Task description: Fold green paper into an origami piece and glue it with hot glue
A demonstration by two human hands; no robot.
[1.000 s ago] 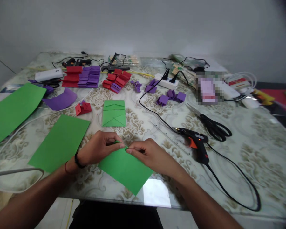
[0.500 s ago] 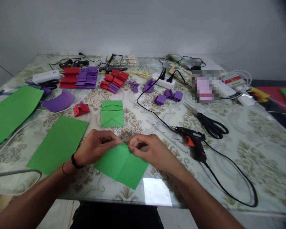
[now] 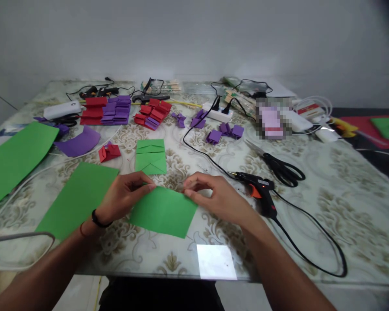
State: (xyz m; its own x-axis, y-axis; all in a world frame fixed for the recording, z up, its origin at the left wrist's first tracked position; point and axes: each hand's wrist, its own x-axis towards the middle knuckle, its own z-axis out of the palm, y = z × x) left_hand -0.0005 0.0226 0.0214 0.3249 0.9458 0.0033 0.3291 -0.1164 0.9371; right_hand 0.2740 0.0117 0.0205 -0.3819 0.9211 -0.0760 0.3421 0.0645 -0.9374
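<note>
A sheet of green paper [image 3: 164,211] lies just above or on the patterned table in front of me; which of the two I cannot tell. My left hand [image 3: 125,196] pinches its far left corner between thumb and fingers. At the far right corner, my right hand [image 3: 210,194] grips the same sheet, thumb against fingertips. Just beyond the hands rests a folded green paper piece [image 3: 151,157] with crease lines. Left of my left hand lies another flat green sheet [image 3: 79,201], partly behind the wrist.
On the right lie a black glue gun [image 3: 259,188] with a lit red light and cord, and black scissors [image 3: 282,168]. Folded red and purple pieces [image 3: 152,113] stand farther back, near a white power strip [image 3: 217,113]. A large green sheet [image 3: 17,157] is at left.
My hands have moved apart along the far edge of the green sheet. The sheet has turned so that this edge runs nearly level, and its middle crease shows less.
</note>
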